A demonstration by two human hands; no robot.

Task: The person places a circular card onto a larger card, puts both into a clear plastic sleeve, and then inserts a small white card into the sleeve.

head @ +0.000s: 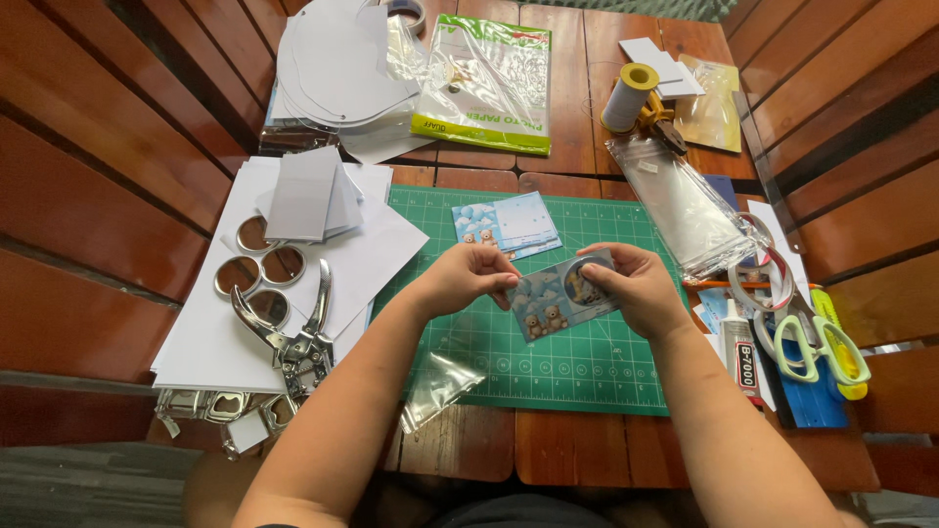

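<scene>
1. The left hand (468,279) pinches the edge of the printed bear card (556,305), held just above the green cutting mat (587,362).
2. The right hand (636,286) has its fingers clamped on the card's round picture (585,284); press it evenly, I judge.
3. Keep both grips steady so nothing skews.

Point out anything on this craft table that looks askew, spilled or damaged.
Nothing looks spilled or broken. One oddity: a crumpled clear bag hangs over the green mat's near-left corner. The white paper stack on the left is fanned out unevenly. Both hands, left hand and right hand, hold a printed card level.
</scene>
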